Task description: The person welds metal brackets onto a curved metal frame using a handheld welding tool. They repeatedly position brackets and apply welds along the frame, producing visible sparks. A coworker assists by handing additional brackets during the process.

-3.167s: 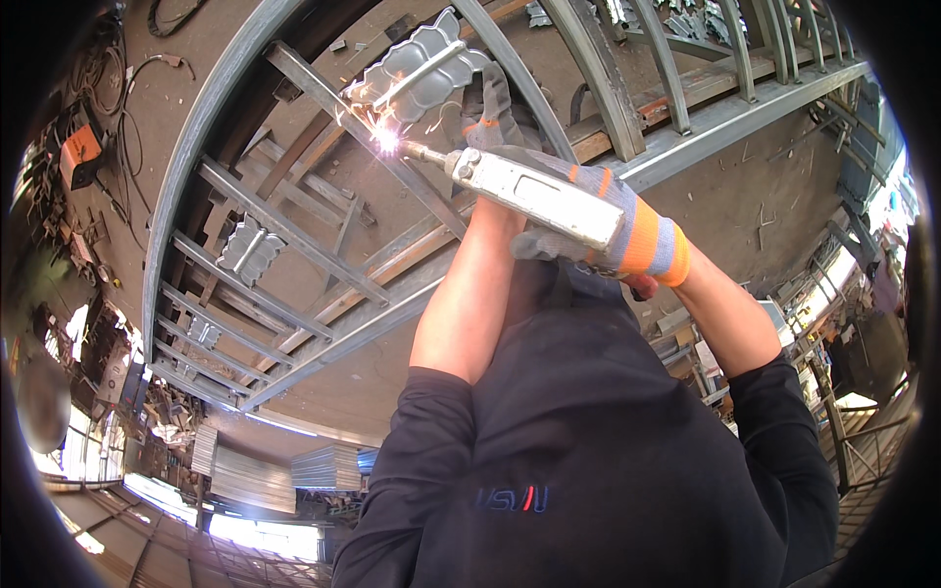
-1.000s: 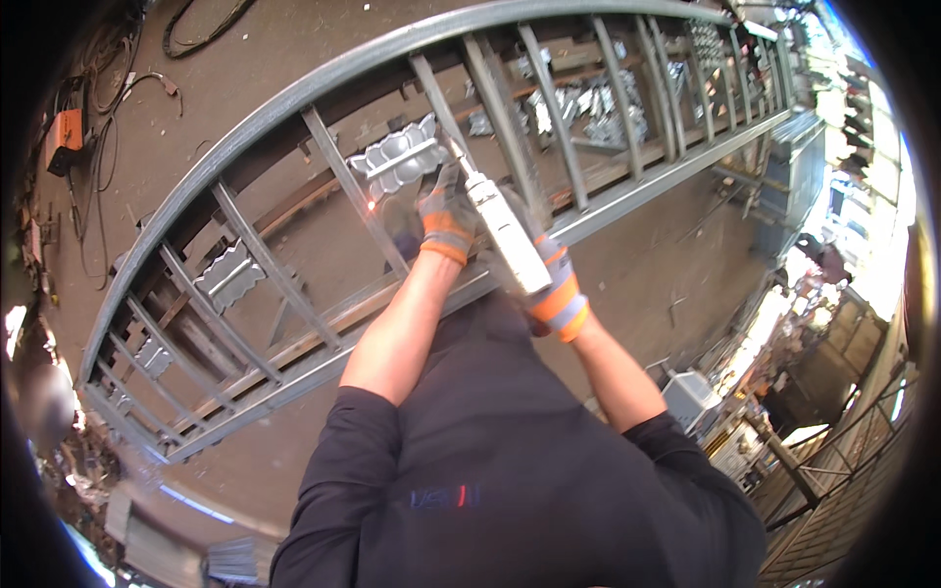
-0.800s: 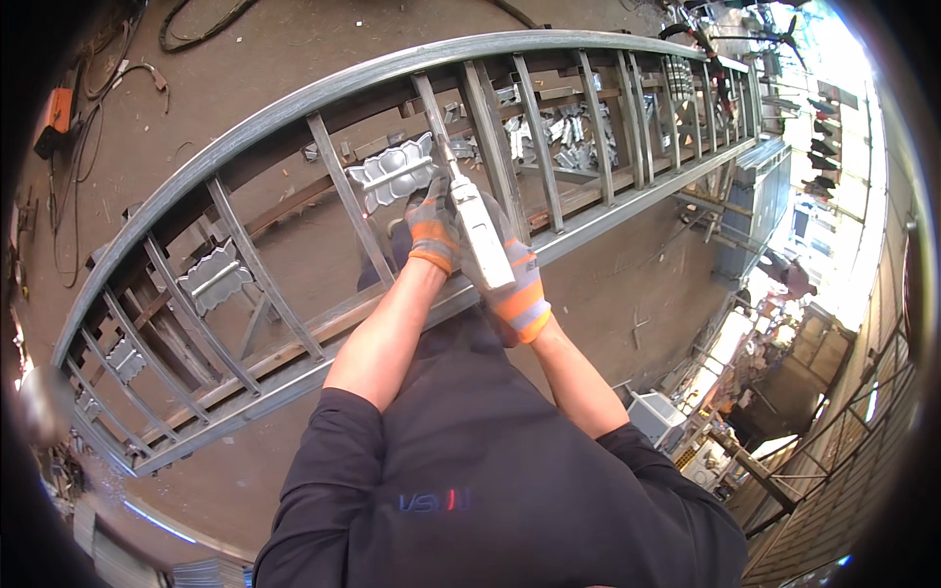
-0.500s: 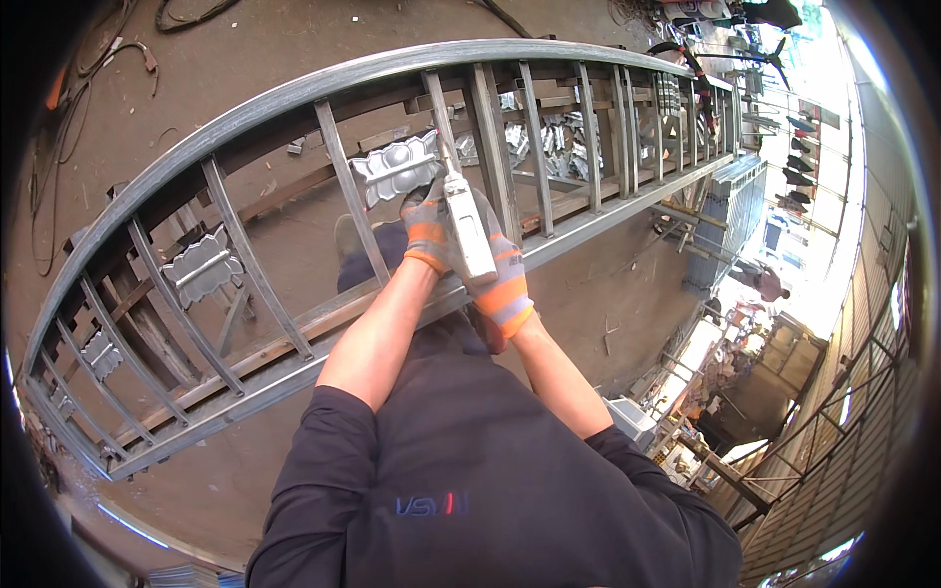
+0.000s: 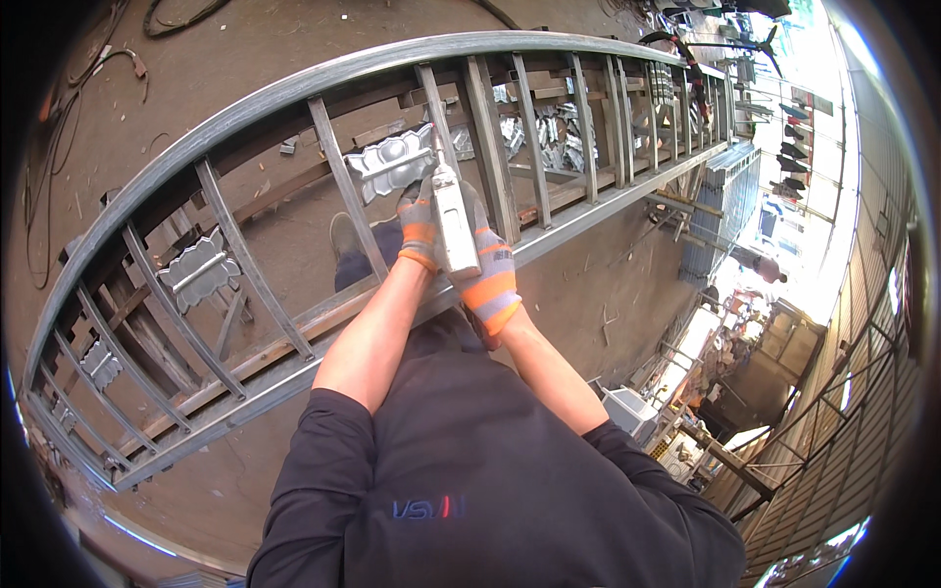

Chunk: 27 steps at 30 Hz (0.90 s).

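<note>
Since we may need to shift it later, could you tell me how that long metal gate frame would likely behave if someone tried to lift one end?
The metal gate frame is probably heavy: it spans most of the floor, with many bars and cast ornaments. It would likely stay stiff, perhaps sagging slightly along its length. Lying flat, it seems unlikely to roll or tip. Both gloved hands, left hand and right hand, hold a white tool over it.

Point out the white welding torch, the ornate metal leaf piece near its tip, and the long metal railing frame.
white welding torch (image 5: 454, 220), head view, middle of its body.
ornate metal leaf piece (image 5: 389, 163), head view, centre.
metal railing frame (image 5: 294, 86), head view, top rail.
</note>
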Tool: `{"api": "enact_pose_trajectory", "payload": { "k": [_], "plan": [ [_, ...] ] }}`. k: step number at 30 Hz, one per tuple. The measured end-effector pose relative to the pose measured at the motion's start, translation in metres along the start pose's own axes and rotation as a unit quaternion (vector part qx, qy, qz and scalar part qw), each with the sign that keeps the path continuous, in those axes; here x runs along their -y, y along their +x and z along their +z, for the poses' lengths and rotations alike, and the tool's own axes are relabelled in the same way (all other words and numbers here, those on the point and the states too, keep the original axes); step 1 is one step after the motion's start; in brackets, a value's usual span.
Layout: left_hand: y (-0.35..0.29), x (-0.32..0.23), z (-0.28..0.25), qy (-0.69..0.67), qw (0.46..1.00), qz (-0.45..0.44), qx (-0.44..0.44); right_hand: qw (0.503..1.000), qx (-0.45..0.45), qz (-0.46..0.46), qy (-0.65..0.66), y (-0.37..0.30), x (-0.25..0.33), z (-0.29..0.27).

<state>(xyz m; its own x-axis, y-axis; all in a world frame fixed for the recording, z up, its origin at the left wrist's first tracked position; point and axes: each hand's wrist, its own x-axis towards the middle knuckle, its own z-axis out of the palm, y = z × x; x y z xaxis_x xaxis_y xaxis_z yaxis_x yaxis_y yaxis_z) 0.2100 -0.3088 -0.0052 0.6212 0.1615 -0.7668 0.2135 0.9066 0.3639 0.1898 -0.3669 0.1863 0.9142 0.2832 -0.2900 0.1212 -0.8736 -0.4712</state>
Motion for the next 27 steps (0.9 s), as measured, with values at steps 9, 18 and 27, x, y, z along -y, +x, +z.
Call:
{"api": "enact_pose_trajectory", "payload": {
  "k": [9,18,27],
  "plan": [
    [-0.015,-0.023,0.014,0.013,1.000,0.008,-0.023,0.998,0.001,0.021,0.054,0.000,0.007,-0.005],
    [-0.021,-0.027,0.016,-0.019,1.000,-0.019,-0.007,0.998,-0.001,0.008,0.060,-0.002,0.004,-0.006],
    [-0.026,-0.033,0.019,-0.047,0.998,-0.038,0.013,0.999,0.013,0.020,0.044,-0.003,-0.005,-0.005]
  ]
}}
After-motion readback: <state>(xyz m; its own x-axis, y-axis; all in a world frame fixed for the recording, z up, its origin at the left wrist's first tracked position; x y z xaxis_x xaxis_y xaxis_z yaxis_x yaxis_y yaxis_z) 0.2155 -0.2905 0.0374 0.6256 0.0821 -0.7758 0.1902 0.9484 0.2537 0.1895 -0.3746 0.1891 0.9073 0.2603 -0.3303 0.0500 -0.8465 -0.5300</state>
